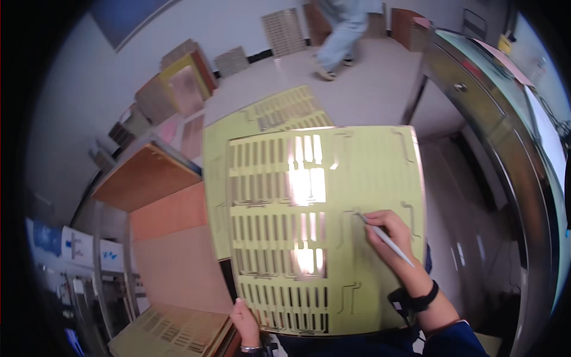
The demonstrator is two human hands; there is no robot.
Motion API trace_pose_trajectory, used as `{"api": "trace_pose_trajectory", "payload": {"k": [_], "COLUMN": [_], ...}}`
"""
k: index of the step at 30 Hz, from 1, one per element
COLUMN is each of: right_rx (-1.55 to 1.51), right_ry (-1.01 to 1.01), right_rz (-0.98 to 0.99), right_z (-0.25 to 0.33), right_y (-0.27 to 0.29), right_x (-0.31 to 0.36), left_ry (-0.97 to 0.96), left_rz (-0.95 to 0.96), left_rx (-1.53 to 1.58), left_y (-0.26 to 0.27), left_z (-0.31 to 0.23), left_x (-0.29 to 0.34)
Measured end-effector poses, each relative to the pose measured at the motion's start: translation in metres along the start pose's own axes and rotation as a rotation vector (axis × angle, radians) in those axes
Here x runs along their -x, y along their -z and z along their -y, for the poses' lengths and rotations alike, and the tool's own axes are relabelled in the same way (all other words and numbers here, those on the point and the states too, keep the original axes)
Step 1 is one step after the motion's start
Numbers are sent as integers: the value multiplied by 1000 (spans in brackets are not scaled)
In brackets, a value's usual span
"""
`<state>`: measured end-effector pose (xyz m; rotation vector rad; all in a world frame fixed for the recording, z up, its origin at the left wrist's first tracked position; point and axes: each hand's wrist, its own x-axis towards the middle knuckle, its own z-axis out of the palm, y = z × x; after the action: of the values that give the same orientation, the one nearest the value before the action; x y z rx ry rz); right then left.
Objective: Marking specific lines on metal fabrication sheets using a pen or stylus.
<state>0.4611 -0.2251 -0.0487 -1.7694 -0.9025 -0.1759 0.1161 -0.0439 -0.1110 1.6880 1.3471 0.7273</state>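
Observation:
A large yellow-green panel (pixel 375 178) with rows of slots on its left side and thin bent dark lines on its right stands tilted in front of me. Glare whitens some of the slots. At the panel's lower left corner, my left hand (pixel 245 321) grips the edge, its thumb on the front face. My right hand (pixel 388 232) pinches a slim pale grey pen-like tool (pixel 392 243). The tool's tip meets the panel at a bent line right of the middle, as far as I can see. A dark band circles my right wrist.
Behind the panel leans a similar yellow-green panel (pixel 217 184). Another slotted panel (pixel 172 333) lies at the lower left, beside a brown-pink board (pixel 178 262). A metal-edged desk (pixel 476 89) runs along the right. Boards lean against the back wall, where a person (pixel 342 35) walks.

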Motion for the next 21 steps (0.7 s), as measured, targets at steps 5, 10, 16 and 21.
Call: {"api": "trace_pose_trajectory", "payload": {"k": [5,10,16,21], "right_rx": [-87,-279,-439,-389], "right_ry": [-102,-185,-497,-436], "right_rz": [24,4,-343,-389], "right_z": [8,-1,2,-18], "right_y": [0,5,55,72], "right_x": [3,7,-13,-6], "left_ry": [40,169,166,-7], "left_rz": [23,74,113,104], "left_rx": [100,167,84,-55], "left_y": [-2,4,16,25], "left_z": [0,-27,1,1], "left_x": [4,10,5,-9]}}
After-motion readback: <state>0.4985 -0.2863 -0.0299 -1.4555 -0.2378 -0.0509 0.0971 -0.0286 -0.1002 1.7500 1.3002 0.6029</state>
